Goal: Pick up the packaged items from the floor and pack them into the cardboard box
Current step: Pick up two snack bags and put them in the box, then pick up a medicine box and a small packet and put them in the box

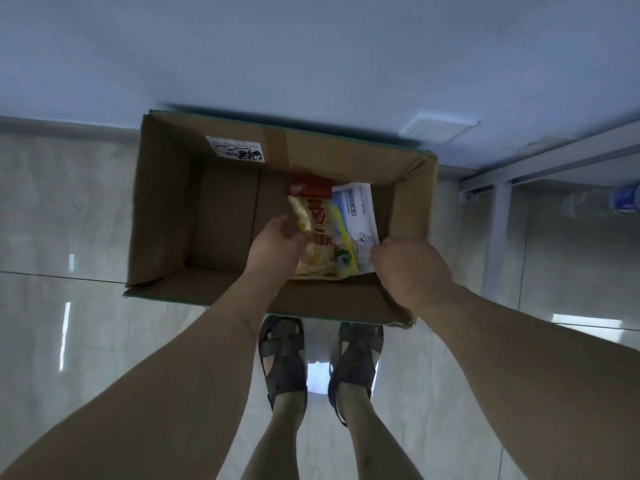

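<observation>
On a glossy tiled floor [69, 220] against a pale wall [311, 46], the left hand [277, 242] and right hand [408, 268] grip packets inside the open cardboard box [166, 202].

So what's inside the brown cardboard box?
Inside the brown cardboard box: a yellow-and-red snack packet held by the left hand, and a white-and-blue packet held by the right hand. Anything beneath them is hidden.

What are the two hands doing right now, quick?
Left hand: holds the yellow packet over the box.
Right hand: fingers curled at the white packet, seemingly gripping its edge.
</observation>
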